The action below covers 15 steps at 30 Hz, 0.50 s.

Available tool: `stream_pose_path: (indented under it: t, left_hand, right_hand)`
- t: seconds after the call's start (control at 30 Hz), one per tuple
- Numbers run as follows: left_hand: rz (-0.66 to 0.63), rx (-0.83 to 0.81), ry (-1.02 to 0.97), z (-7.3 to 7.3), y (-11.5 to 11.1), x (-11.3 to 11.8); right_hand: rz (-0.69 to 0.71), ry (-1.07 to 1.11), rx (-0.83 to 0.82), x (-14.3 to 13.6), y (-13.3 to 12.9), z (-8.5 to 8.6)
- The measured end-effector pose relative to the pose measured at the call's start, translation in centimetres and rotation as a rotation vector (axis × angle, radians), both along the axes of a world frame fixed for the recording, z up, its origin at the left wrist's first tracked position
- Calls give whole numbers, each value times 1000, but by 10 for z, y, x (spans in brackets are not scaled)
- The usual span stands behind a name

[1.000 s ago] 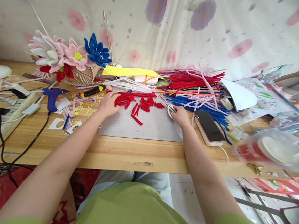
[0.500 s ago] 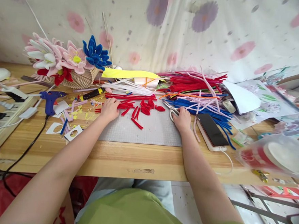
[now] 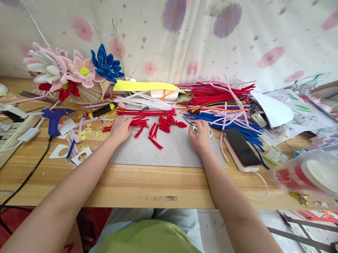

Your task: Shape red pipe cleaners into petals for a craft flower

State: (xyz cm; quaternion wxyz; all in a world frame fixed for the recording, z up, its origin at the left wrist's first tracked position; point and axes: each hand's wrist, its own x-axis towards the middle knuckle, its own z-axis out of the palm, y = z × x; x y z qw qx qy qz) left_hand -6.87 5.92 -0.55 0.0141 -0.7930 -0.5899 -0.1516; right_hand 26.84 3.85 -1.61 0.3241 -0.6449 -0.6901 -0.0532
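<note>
My left hand point(image 3: 120, 129) lies palm down at the left side of the grey cutting mat point(image 3: 173, 153), closed over a bunch of short red pipe cleaner pieces point(image 3: 139, 122). Their ends stick out on both sides of it; its fingertips are hidden. My right hand point(image 3: 199, 136) rests over the scissors point(image 3: 188, 119), which lie with blades pointing up and left. Parts of their pale handles show beside the hand, and its fingers look loosely parted. Between my hands are several folded red pipe cleaner petals point(image 3: 166, 124) and a few loose red pieces point(image 3: 155, 142).
Long red pipe cleaners point(image 3: 217, 95) and blue ones point(image 3: 230, 123) pile up behind. A phone point(image 3: 241, 147) sits at right near a bagged cup point(image 3: 313, 175). At left are a blue glue gun point(image 3: 54, 120), paper scraps point(image 3: 59, 151), a box cutter point(image 3: 103, 109) and pipe cleaner flowers point(image 3: 84, 70).
My right hand has shifted left across the scissors, baring a handle loop on its right; the scissors stay about where they were. My left hand stays at the red pieces. The view has shifted slightly.
</note>
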Motion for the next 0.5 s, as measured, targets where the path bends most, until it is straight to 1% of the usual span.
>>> stream_pose_path:
  t: [0.13, 0.23, 0.37, 0.43, 0.5]
  left_hand:
    - [-2, 20, 11, 2, 1, -1]
    - [7, 18, 50, 7, 2, -1]
    - [32, -18, -9, 16, 10, -8]
    - [45, -75, -51, 19, 14, -14]
    - [77, -131, -44, 20, 17, -20]
  right_hand:
    - [226, -39, -9, -36, 8, 10]
    - [349, -28, -56, -67, 17, 18]
    - [391, -24, -108, -103, 26, 19]
    - [395, -16, -125, -114, 26, 16]
    - [398, -9, -134, -122, 24, 11]
